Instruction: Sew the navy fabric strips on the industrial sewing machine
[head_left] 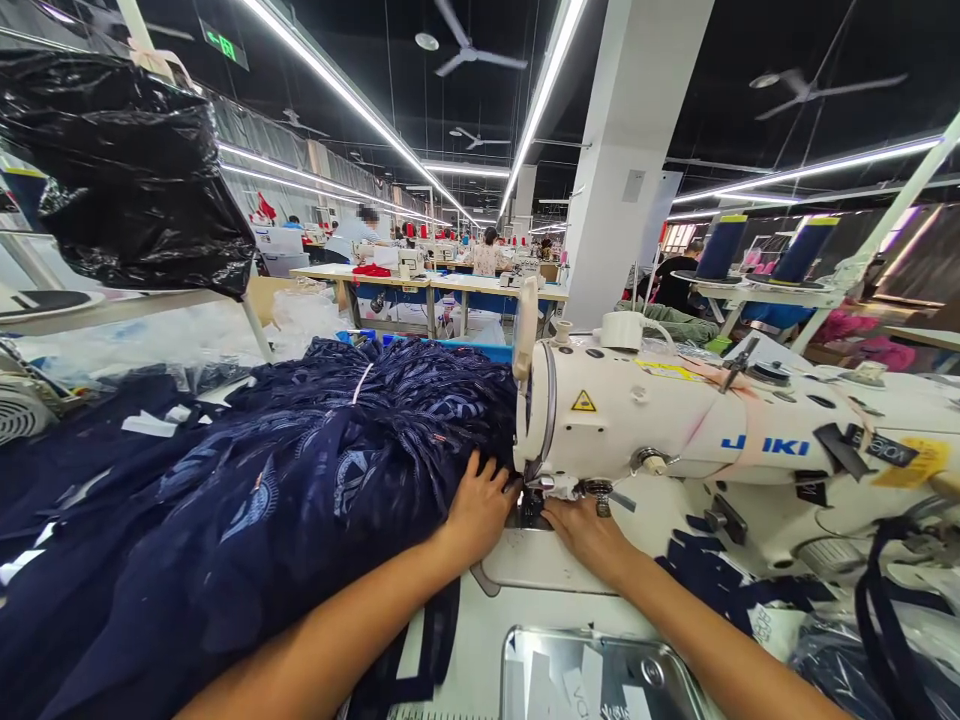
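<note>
My left hand (480, 512) lies at the edge of a large heap of navy garments (300, 540), just left of the needle area, with its fingers spread on the dark cloth. On the other side of the presser foot (531, 505) is my right hand (589, 535), its fingers drawn together close beside the foot. Its fingertips are partly hidden under the white sewing machine (630, 410), and what they hold cannot be made out. A pale tie (362, 383) crosses the gathered garments, some of which carry light blue prints.
A metal tray (600, 665) with white labels sits in front. Navy fabric pieces (712, 570) and a plastic bag (847, 655) lie at right. Navy thread cones (802, 250) stand behind the machine. A black plastic bag (127, 170) hangs upper left. Other people work farther back.
</note>
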